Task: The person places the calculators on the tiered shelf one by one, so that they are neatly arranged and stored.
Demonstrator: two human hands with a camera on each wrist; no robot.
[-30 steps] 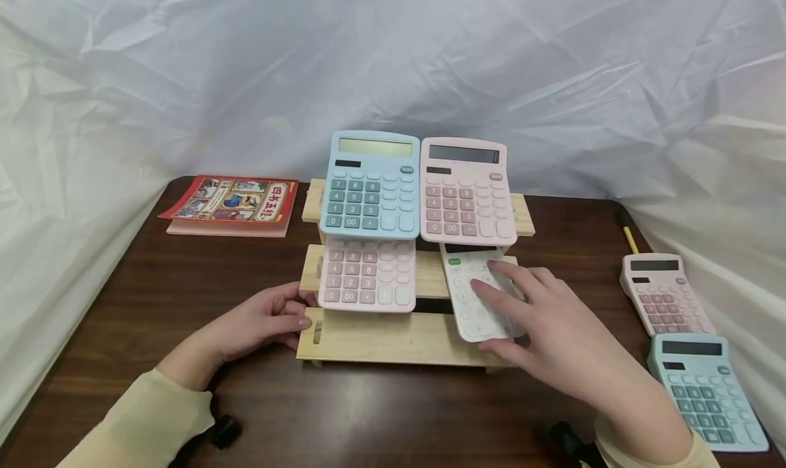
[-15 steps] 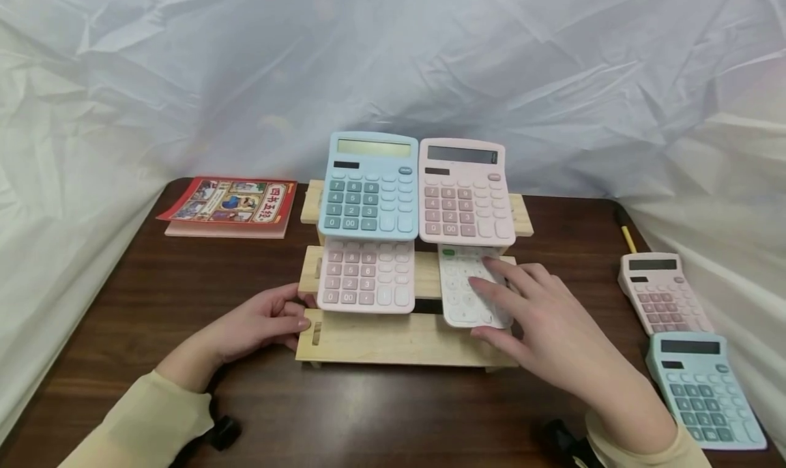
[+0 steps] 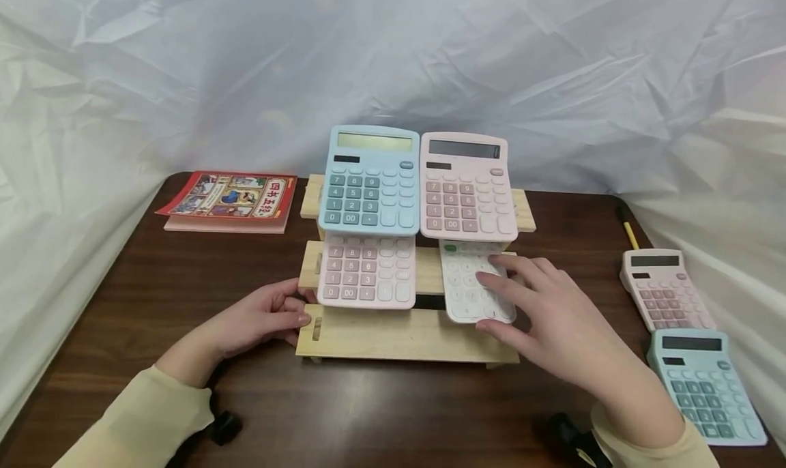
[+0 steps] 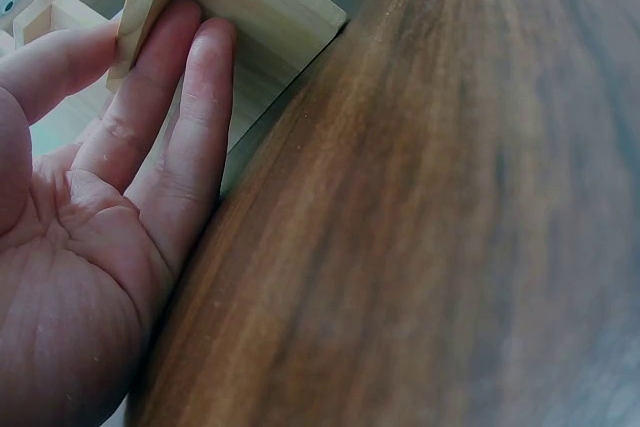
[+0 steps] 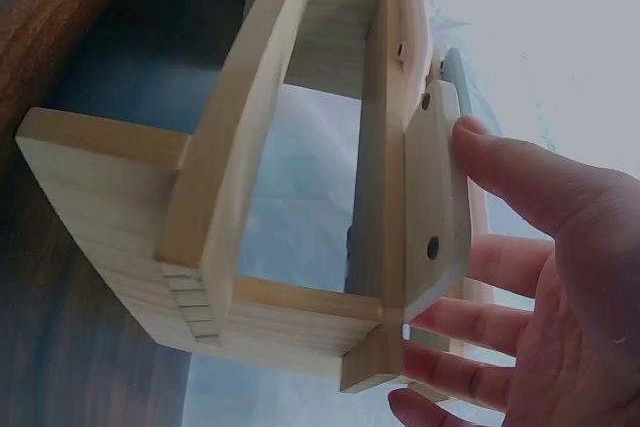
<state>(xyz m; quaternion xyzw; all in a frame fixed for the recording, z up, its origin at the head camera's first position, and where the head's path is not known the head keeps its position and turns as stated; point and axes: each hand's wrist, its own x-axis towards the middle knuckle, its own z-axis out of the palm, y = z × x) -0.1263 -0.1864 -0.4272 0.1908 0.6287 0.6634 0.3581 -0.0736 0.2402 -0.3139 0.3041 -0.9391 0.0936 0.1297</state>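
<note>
A three-tier wooden rack [image 3: 393,335] stands mid-table. My left hand [image 3: 254,321] pinches the left end of its lowest board, thumb above and fingers beneath; the left wrist view shows that board [image 4: 152,2] between them. On the middle tier, at right, leans a white calculator [image 3: 463,294], its top hidden under the tier above. My right hand [image 3: 549,325] holds it, thumb at its lower right corner and fingertips over the keys. In the right wrist view the calculator's underside [image 5: 432,182] shows dark feet beside the thumb.
A blue calculator [image 3: 371,181] and a pink calculator [image 3: 468,188] fill the top tier. Another pink calculator [image 3: 366,273] sits middle left. At the table's right lie a pink calculator [image 3: 666,290], a blue calculator [image 3: 706,389] and a yellow stick [image 3: 630,236]. A red book [image 3: 233,198] lies back left.
The white calculator has moved up and back onto the middle tier and turned from slanted to nearly straight, my right hand moving with it. My left hand stays at the rack.
</note>
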